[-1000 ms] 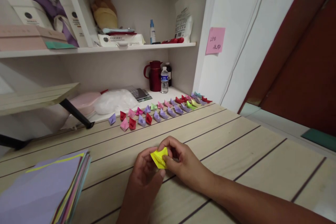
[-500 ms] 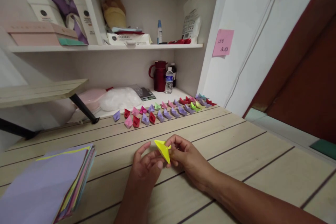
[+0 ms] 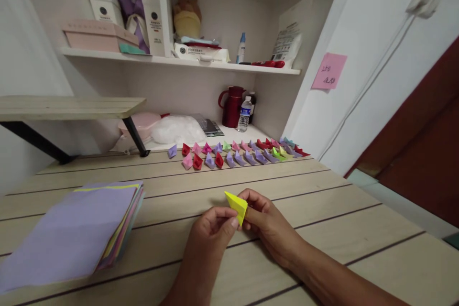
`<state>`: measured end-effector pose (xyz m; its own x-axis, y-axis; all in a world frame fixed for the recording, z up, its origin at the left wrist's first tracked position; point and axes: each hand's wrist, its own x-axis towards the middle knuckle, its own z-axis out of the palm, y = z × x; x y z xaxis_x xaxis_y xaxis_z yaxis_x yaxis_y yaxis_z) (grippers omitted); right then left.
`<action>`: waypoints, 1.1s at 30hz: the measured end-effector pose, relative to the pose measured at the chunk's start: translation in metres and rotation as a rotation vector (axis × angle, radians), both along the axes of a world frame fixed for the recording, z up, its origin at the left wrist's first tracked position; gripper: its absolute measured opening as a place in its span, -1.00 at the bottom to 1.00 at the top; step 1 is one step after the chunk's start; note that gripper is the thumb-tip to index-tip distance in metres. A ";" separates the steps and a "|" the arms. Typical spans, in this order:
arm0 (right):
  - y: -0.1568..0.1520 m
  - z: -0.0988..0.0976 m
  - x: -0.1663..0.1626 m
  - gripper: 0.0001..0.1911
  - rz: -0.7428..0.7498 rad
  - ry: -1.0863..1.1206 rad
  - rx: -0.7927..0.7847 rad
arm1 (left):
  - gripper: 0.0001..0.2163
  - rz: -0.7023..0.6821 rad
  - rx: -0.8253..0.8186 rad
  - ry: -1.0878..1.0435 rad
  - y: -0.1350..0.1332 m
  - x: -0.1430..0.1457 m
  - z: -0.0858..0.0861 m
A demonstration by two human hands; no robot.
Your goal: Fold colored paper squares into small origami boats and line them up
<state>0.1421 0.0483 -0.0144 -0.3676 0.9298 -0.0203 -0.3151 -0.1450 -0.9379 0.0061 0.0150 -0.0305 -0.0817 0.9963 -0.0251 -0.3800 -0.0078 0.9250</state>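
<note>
Under our grip spreads a wood-toned table (image 3: pixel 168 246) with dark lines. Just above it we hold the folded yellow paper (image 3: pixel 236 204) between both hands: our left hand (image 3: pixel 203 239) pinches its lower corner, our right hand (image 3: pixel 268 222) grips its right side. Beyond the grip sit small paper boats (image 3: pixel 197 161) in rows; to its left lie stacked coloured sheets (image 3: pixel 71 229).

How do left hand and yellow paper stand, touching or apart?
Touching: the head view shows the left hand pinching the yellow paper by its lower edge.
</note>
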 end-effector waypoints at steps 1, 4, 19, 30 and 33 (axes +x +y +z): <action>0.000 0.000 0.000 -0.78 0.001 -0.001 -0.003 | -0.80 0.008 0.001 -0.003 0.000 0.001 0.000; 0.001 -0.001 -0.001 -0.75 0.015 0.010 0.000 | -0.74 0.030 0.011 -0.009 -0.002 0.003 0.001; 0.007 -0.009 0.005 -0.82 -0.165 -0.248 0.276 | -0.73 0.066 0.041 0.053 -0.007 0.007 -0.002; -0.001 0.003 0.007 -0.79 -0.069 -0.445 0.630 | -0.74 0.068 0.061 -0.013 0.000 0.005 -0.005; 0.000 -0.002 0.005 -0.77 -0.015 -0.393 0.519 | -0.74 0.113 0.045 0.002 0.001 0.005 -0.006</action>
<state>0.1467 0.0484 -0.0163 -0.4112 0.8600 0.3021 0.0675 0.3593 -0.9308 0.0106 0.0160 -0.0360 -0.1938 0.9808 0.0194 -0.3728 -0.0919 0.9233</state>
